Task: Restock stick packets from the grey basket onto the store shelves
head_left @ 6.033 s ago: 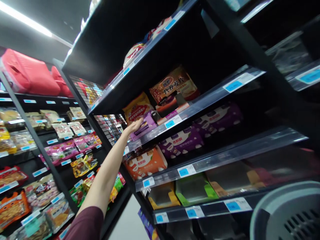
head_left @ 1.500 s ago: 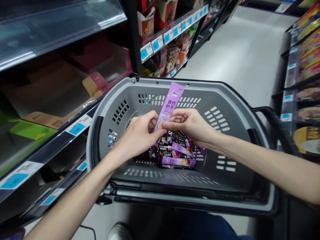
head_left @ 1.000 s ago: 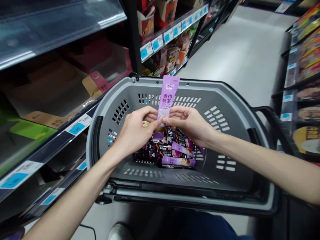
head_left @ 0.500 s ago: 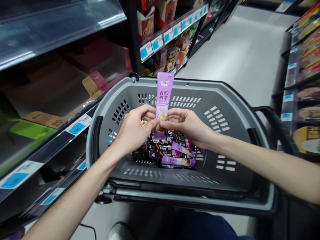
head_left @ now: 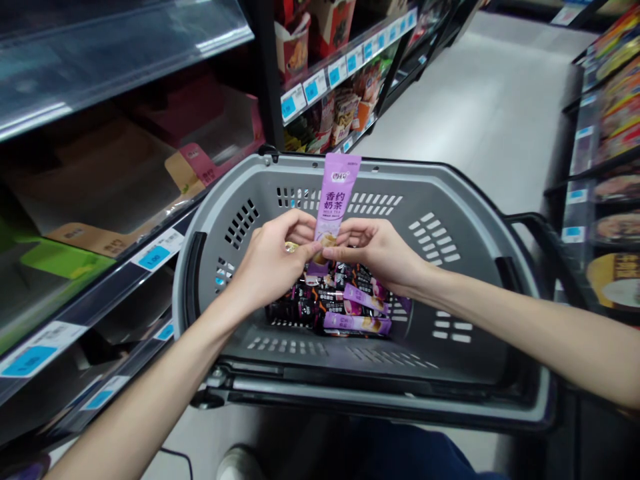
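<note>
– While both forearms reach in over the basket, what does the head view give for the left hand (head_left: pixel 277 260)?

– Narrow pinch. Thumb and fingers close on the lower left edge of a slim, pale-purple stick sachet (head_left: pixel 335 203), glossy film, dark characters and "MILK TEA" printed on it.

– Right hand (head_left: pixel 377 250)?

– Same sachet, opposite edge. Thumb across the front, other fingers loosely curled. Thumb tips nearly meet near the sachet's lower part.

– Where is the sachet, exactly?

– Held almost upright above a grey plastic shopping basket (head_left: pixel 425 175) with slotted walls; top leaning slightly right, overlapping the far rim in view. Cannot tell whether its lower end touches anything.

– Contents below?

– A heap of shiny black-and-purple packets (head_left: pixel 305 308). Two more pale-purple sticks on top: one lying along the near edge (head_left: pixel 357 323), one slanting just behind it (head_left: pixel 366 298).

– Surroundings?

– Left: dark shelving with blue-and-white price tags (head_left: pixel 154 257), carrying a brown cardboard tray (head_left: pixel 90 237) between a green tray (head_left: pixel 65 257) and a pink tray (head_left: pixel 200 163). Right: a rack of colourful packets (head_left: pixel 620 100), blurred. Pale, shiny floor (head_left: pixel 490 87) between.
</note>
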A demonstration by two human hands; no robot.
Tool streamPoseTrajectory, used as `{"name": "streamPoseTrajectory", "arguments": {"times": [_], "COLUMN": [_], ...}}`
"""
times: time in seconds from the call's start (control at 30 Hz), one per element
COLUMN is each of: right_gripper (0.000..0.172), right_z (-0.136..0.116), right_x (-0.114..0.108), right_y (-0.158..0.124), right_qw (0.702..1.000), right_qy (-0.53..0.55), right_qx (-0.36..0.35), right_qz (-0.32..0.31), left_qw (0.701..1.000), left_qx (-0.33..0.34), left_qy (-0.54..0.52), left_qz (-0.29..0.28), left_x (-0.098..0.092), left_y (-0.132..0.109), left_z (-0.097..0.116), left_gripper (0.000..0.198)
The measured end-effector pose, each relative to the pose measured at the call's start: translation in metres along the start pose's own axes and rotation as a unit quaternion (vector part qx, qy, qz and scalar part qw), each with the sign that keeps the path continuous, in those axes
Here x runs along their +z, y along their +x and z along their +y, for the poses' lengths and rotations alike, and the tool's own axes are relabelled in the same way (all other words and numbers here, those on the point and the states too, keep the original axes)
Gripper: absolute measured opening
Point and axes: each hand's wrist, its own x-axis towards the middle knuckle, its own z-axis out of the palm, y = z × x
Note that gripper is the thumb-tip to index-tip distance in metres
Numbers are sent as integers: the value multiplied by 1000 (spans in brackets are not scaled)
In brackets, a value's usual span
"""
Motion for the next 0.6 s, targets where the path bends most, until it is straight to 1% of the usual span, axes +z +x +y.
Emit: {"name": "streamPoseTrajectory", "arguments": {"times": [0.13,0.33,0.5,0.6], "right_gripper": [38,37,33,34], "right_z": [-1,2,-1,-3], "right_x": [-1,-2,-1,1], "right_y": [0,1,0,0], "right_qw": [1000,1000,999,999], "right_qy": [-2,13,13,11], "right_qx": [-3,-5,6,14], "right_qz": [0,-24,-37,-49], "left_qw": [1000,1000,1000,999], "left_qx": [5,-10,-18,-24], "left_qy": [2,-6,-5,-12], "left_qz": [5,14,18,32], "left_x": [0,0,0,0], "left_y": [0,0,0,0], "left_z": [0,3,4,4], "left_gripper": [14,13,15,16]}}
